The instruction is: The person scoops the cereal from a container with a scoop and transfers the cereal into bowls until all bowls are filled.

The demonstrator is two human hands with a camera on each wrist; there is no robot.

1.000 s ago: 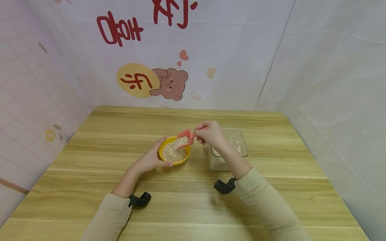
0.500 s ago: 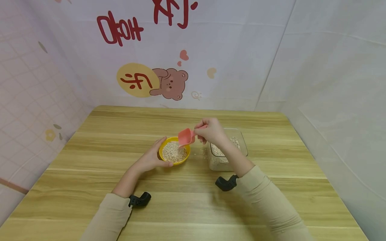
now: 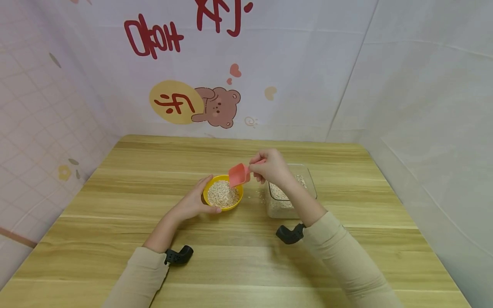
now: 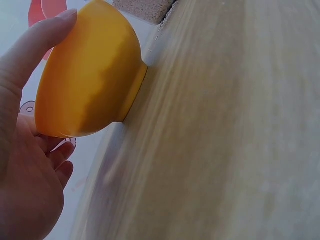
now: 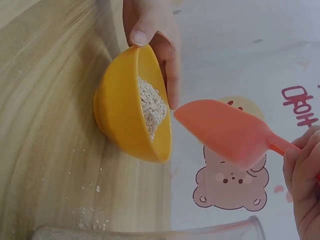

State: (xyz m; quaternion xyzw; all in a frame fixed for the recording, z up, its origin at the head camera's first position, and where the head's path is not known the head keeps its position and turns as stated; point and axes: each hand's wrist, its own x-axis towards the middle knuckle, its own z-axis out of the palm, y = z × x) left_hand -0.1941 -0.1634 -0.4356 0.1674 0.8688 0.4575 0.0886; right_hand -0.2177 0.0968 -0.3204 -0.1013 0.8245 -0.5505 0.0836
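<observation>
while both forearms reach in from the near side, sleeves (image 3: 138, 273) pushed up past black wrist mounts (image 3: 179, 255), the left hand (image 3: 194, 200) angles rightward across the wooden surface (image 3: 231, 265), its thumb on the near side of the yellow bowl (image 5: 117, 107) and its fingers curved round the far left side, grasping it. the bowl stands upright, roughly midway between the surface's left and right edges, with pale flakes (image 3: 221, 195) inside. beside it, nearer the right edge, sits a clear container (image 3: 281, 213) of similar flakes, and spilled crumbs (image 5: 90, 219) lie between the two. the right forearm passes over the container, and the right hand (image 3: 271, 167), wrist raised, pinches the handle of the pink scoop (image 3: 238, 175) between thumb and curled fingers; the scoop tilts down to the left, its lip above the bowl's right rim. beyond the surface's far edge hangs a white backdrop (image 3: 304, 85) printed with a bear (image 3: 221, 108).
</observation>
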